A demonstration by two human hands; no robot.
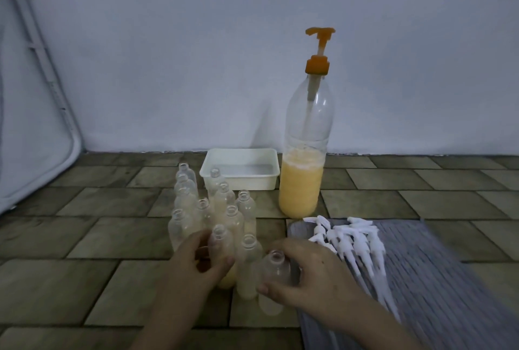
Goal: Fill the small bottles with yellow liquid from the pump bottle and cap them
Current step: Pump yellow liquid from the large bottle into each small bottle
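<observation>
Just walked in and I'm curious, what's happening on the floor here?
A person's left hand and right hand each grip a small clear plastic bottle from an uncapped cluster on the tiled floor. The tall clear pump bottle with the orange pump, partly full of yellow liquid, stands untouched behind. White spray caps lie on a grey mat.

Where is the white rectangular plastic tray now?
In the head view, the white rectangular plastic tray stands centre-back near the wall, left of the tall pump bottle, behind the small clear bottles.

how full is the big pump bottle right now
Roughly a third full. The yellow liquid fills only the lower part of the pump bottle; above it the clear plastic shows just the pump's tube.
</observation>
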